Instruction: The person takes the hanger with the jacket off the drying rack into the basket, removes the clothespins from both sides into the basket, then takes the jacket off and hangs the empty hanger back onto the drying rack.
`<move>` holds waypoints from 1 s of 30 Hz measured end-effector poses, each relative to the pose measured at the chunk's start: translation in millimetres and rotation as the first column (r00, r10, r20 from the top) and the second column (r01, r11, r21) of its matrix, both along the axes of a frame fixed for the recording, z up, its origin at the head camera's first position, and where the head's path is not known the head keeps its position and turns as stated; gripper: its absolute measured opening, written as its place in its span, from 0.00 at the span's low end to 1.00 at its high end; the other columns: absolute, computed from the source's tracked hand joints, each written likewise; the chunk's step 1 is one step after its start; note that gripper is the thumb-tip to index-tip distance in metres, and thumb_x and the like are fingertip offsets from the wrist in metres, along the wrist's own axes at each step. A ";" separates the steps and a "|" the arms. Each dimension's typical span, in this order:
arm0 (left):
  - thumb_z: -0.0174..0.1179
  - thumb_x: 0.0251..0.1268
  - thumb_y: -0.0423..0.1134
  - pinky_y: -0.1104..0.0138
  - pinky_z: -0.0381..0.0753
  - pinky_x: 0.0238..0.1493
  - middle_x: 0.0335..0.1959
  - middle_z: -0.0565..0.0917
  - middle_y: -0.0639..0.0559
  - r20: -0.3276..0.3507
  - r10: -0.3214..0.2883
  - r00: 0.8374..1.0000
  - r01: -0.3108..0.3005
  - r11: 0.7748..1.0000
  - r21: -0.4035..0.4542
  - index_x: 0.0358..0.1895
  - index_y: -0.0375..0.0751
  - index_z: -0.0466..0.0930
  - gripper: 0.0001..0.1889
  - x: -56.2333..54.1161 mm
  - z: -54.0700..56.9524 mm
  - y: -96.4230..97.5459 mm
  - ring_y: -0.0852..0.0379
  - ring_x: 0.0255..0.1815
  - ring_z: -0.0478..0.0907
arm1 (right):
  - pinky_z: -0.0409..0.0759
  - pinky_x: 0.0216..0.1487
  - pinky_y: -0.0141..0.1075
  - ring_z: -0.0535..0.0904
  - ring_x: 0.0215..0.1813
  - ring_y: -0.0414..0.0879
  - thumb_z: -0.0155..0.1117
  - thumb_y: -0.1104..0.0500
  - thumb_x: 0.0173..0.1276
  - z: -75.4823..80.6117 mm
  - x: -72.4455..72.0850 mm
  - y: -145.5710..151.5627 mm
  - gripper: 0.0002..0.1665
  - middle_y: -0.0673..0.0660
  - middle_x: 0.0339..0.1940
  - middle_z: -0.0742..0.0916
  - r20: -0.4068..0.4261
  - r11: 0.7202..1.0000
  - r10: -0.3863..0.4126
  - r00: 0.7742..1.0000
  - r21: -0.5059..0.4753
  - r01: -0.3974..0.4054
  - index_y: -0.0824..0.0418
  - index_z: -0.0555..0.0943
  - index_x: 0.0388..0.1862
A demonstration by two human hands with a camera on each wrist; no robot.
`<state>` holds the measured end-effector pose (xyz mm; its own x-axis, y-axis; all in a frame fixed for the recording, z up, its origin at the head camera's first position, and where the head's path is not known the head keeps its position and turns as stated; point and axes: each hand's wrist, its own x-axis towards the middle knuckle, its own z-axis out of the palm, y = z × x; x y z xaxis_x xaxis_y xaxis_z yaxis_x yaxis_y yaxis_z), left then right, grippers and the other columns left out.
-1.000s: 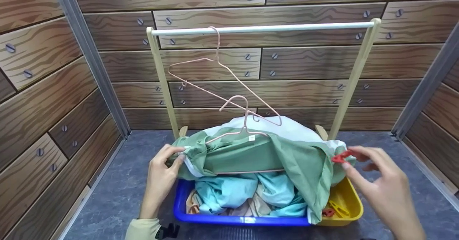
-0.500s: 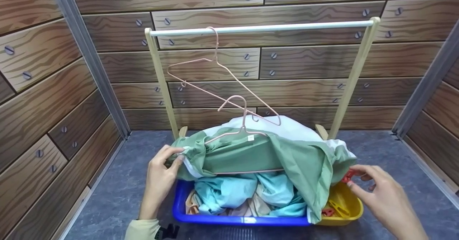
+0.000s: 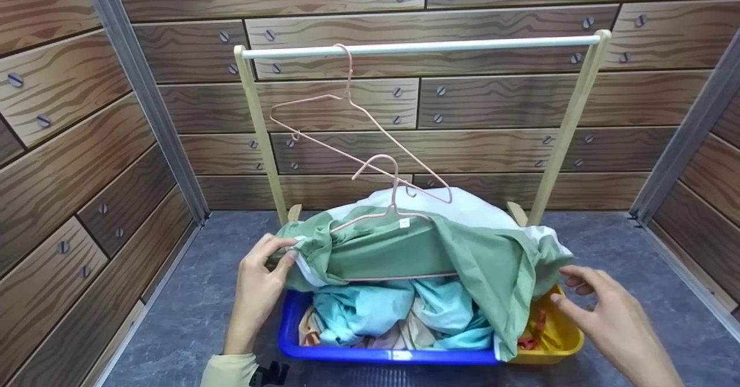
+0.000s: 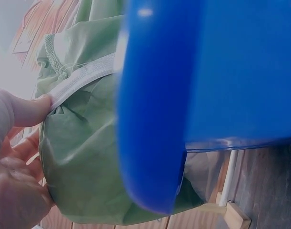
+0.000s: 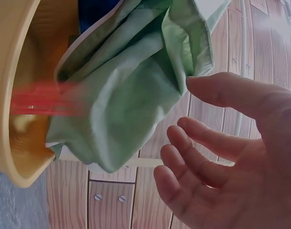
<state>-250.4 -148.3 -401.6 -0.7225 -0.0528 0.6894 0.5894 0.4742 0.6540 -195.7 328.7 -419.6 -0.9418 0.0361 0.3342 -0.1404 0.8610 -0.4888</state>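
Note:
My left hand [image 3: 263, 271] pinches the white-trimmed edge of a green garment [image 3: 393, 254] between thumb and fingers; the left wrist view shows the thumb on the white trim [image 4: 83, 78]. A pink wire hanger [image 3: 395, 184] sits inside the garment, its hook standing free above the collar. My right hand [image 3: 613, 312] is beside the garment's right end, fingers spread and holding nothing. Below it, a red clothespin [image 5: 45, 99], blurred by motion, is in mid-air at the yellow bin [image 5: 7, 143]. Several red and yellow clothespins [image 3: 549, 338] are in that bin.
A blue basket [image 3: 399, 357] holds crumpled turquoise and beige clothes [image 3: 370, 312] under the green garment. Behind stands a wooden rack with a white rail [image 3: 462, 44], where another pink hanger [image 3: 399, 138] hangs. White cloth [image 3: 462, 202] lies behind the garment.
My right hand has moved down from the garment's right end and let go of the red clothespin, which drops toward the yellow bin. My left hand stays on the garment.

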 end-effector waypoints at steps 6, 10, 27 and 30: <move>0.65 0.56 0.19 0.72 0.72 0.36 0.33 0.81 0.44 0.000 -0.001 1.000 0.001 1.000 0.006 0.38 0.31 0.85 0.09 0.9 0.4 -0.3 0.52 0.33 0.76 | 0.75 0.39 0.32 0.75 0.45 0.49 0.71 0.50 0.64 6.2 0.2 -16.0 0.26 0.55 0.46 0.82 -0.100 1.000 0.003 0.995 -0.021 -0.005 0.60 0.79 0.58; 0.65 0.56 0.19 0.72 0.72 0.36 0.32 0.81 0.43 -0.003 -0.004 1.000 0.004 1.000 0.008 0.38 0.30 0.85 0.08 2.1 2.0 0.0 0.52 0.33 0.76 | 0.73 0.41 0.27 0.74 0.47 0.49 0.71 0.52 0.65 12.1 0.8 -33.2 0.26 0.56 0.49 0.82 -0.175 0.998 0.010 0.985 -0.066 -0.022 0.59 0.79 0.59; 0.68 0.58 0.27 0.71 0.73 0.36 0.35 0.81 0.57 -0.042 -0.015 0.999 0.015 1.000 -0.006 0.41 0.45 0.87 0.10 -23.9 -29.1 -12.4 0.58 0.33 0.76 | 0.63 0.63 0.55 0.68 0.64 0.55 0.79 0.54 0.54 7.1 -19.4 -114.7 0.35 0.56 0.63 0.78 -0.431 0.988 0.090 0.898 -0.077 -0.136 0.60 0.78 0.60; 0.68 0.58 0.28 0.71 0.72 0.36 0.35 0.81 0.57 -0.052 -0.014 0.999 0.014 1.000 -0.007 0.41 0.45 0.87 0.10 -23.6 -29.6 -12.0 0.58 0.33 0.76 | 0.62 0.64 0.56 0.68 0.64 0.58 0.81 0.54 0.50 2.1 -27.7 -122.3 0.39 0.58 0.65 0.76 -0.412 0.994 0.057 0.909 -0.057 -0.088 0.60 0.77 0.62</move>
<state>-274.0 -160.3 -431.2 -0.6863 -0.0377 0.7263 0.6292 0.4700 0.6190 -223.5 206.4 -417.5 -0.7237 0.0118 0.6900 -0.4023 0.8051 -0.4358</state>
